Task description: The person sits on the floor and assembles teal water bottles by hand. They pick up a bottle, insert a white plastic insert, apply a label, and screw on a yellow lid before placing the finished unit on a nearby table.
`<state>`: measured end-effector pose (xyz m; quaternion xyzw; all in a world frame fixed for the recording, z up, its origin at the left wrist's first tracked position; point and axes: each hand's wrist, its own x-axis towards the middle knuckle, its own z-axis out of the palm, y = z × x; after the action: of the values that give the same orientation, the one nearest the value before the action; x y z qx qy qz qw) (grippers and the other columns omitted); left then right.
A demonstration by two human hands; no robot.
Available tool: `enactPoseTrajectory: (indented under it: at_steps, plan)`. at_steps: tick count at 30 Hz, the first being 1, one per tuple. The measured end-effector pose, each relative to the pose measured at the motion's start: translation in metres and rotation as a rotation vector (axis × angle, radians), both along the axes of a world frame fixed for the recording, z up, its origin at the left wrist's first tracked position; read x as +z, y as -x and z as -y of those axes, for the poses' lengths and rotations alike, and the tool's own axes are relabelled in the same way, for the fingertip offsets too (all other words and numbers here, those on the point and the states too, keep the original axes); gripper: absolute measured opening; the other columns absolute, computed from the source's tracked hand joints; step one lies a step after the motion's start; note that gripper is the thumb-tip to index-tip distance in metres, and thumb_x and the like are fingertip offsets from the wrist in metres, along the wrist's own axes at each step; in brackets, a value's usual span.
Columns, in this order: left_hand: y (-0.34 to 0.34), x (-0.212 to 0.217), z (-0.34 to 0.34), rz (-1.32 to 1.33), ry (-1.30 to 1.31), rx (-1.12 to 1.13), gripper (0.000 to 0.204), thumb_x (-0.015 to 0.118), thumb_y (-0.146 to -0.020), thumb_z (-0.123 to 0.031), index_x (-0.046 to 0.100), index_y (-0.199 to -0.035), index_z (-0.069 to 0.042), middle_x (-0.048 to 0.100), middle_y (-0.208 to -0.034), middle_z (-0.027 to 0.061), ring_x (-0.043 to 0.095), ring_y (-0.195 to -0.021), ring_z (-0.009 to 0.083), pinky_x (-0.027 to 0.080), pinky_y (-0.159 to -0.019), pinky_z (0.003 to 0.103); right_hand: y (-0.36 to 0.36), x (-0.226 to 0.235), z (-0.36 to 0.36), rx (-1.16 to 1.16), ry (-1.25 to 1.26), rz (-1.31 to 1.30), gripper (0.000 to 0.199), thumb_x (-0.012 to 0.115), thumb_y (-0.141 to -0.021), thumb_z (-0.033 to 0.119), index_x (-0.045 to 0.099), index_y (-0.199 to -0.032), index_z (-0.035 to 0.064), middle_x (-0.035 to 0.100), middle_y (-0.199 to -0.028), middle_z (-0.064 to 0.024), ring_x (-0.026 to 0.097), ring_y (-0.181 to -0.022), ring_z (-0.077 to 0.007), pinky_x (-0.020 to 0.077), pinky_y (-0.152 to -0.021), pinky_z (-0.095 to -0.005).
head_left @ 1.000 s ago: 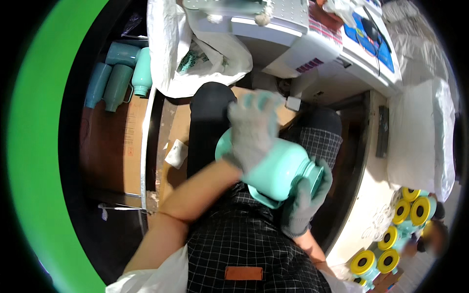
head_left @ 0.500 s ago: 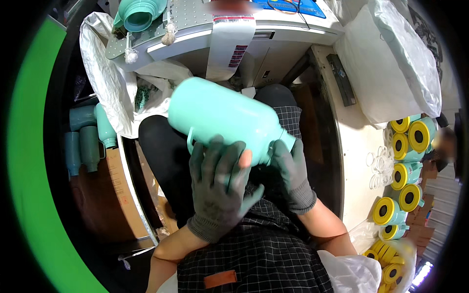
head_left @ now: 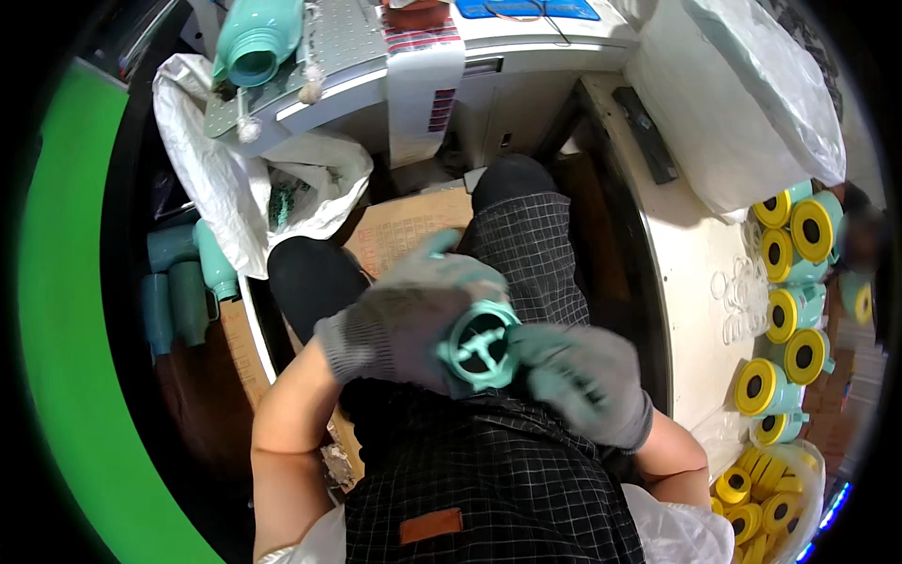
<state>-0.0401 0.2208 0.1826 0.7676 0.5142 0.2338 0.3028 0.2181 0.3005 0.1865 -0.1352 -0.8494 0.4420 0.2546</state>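
Observation:
My left hand point(head_left: 423, 305), in a grey glove stained green, is closed around a mint-green plastic bottle point(head_left: 449, 355) above my lap. Its round mouth faces up at me, and a spoked piece point(head_left: 482, 350) of the same colour spans the opening. Most of the bottle's body is hidden behind my hands. Against the right side of the rim is my gloved right hand point(head_left: 587, 381), its fingers curled and slightly blurred. Whatever those fingers pinch does not show.
Another mint bottle point(head_left: 258, 47) lies on the perforated machine top. An open white sack point(head_left: 211, 160) hangs at left, with more bottles point(head_left: 188, 301) below it. On the right bench are clear rings point(head_left: 742, 296), yellow-capped pieces point(head_left: 785, 315), a dark bar point(head_left: 645, 134) and a bag of yellow parts point(head_left: 756, 493).
The bottle was lying sideways across my lap; now its mouth points up at me. My left hand has shifted from its side to around the neck, and my right hand has moved lower.

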Motion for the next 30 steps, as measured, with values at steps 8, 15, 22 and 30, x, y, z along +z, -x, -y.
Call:
enactPoseTrajectory:
  at_steps: [8, 15, 22, 30]
  plan:
    - [-0.071, -0.028, -0.005, -0.267, 0.085, -0.124, 0.093, 0.083, -0.069, -0.056, 0.052, -0.145, -0.014, 0.067, -0.125, 0.012, 0.064, -0.125, 0.0262, 0.014, -0.122, 0.071, 0.007, 0.003, -0.007, 0.48, -0.428, 0.882, 0.029, 0.07, -0.089, 0.03, 0.069, -0.102, 0.0038, 0.069, -0.088, -0.0157, 0.07, -0.072, -0.0302, 0.0551, -0.064, -0.0421]
    - [-0.004, -0.04, 0.022, 0.266, 0.008, 0.201, 0.082, 0.09, -0.067, -0.043, 0.059, -0.135, -0.011, 0.072, -0.12, 0.0059, 0.071, -0.109, 0.0214, 0.029, -0.12, 0.06, 0.009, 0.021, -0.026, 0.355, -0.441, 0.178, 0.024, 0.075, -0.08, 0.02, 0.075, -0.103, 0.0099, 0.056, -0.068, -0.0017, 0.059, -0.056, -0.02, 0.0476, -0.055, -0.0352]
    - [0.002, -0.006, 0.085, 0.198, -0.315, 0.35, 0.076, 0.091, -0.067, -0.042, 0.058, -0.132, -0.018, 0.069, -0.117, 0.0034, 0.069, -0.112, 0.0265, 0.025, -0.119, 0.064, 0.101, -0.037, -0.023, -0.207, -0.036, -0.273, 0.047, 0.067, -0.097, 0.02, 0.053, -0.138, 0.0022, 0.057, -0.131, -0.0192, 0.06, -0.115, -0.0297, 0.0499, -0.097, -0.0373]
    - [0.02, 0.016, 0.087, 0.147, -0.195, 0.424, 0.066, 0.094, -0.068, -0.033, 0.069, -0.126, -0.015, 0.07, -0.126, 0.0074, 0.064, -0.116, 0.0328, 0.048, -0.103, 0.049, 0.208, -0.076, -0.029, -0.126, -0.069, -0.26, 0.05, 0.077, -0.087, 0.015, 0.061, -0.133, 0.0014, 0.059, -0.139, -0.0209, 0.057, -0.129, -0.0355, 0.0507, -0.104, -0.0408]
